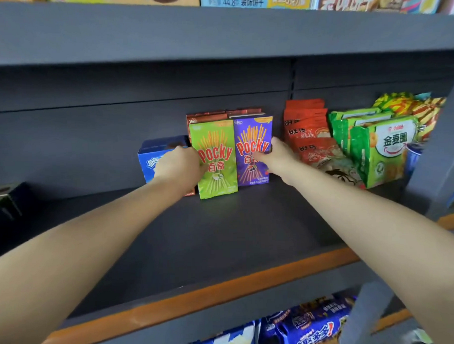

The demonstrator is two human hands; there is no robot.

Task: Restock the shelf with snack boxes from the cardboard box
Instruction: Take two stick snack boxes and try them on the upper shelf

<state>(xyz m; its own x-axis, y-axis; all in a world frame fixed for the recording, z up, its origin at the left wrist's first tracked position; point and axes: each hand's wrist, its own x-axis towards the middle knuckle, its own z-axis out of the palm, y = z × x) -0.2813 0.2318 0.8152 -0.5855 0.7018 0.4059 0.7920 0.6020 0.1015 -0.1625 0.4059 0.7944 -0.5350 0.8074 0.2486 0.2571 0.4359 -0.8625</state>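
left hand (178, 164): grips green Pocky box (215, 159) | right hand (274, 157): holds purple Pocky box (253, 150) | both upright, touching, far on shelf (197, 250)

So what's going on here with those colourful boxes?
A person is stocking a grey shelf. The left hand grips the left edge of a green Pocky box, and the right hand holds a purple Pocky box beside it. Both boxes stand upright, side by side, in front of red-brown boxes, between a blue box and red snack bags.
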